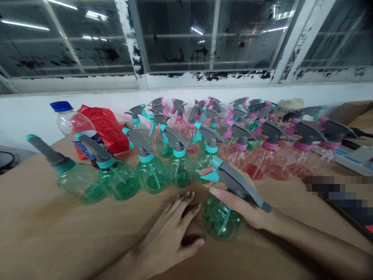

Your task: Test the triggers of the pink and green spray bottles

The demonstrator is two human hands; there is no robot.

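Observation:
My right hand (241,198) is wrapped round the neck of a green spray bottle (223,221) with a grey and turquoise trigger head. That bottle stands on the wooden table, nearest to me, its nozzle pointing up and to the left. Just left of it, my left hand (175,225) lies with fingers stretched out over the tabletop, holding nothing. Beyond both hands runs a row of spray bottles: green ones such as this green bottle (153,181) on the left, and pink ones such as this pink bottle (262,163) on the right. Some green liquid shows in the bottles.
More spray bottles crowd behind the row, near the white wall (32,109). At the back left are a large blue-capped plastic bottle (65,120) and a red plastic bag (107,128). A cream container (290,107) and a cardboard box (355,112) sit back right; a pixelated patch lies in front.

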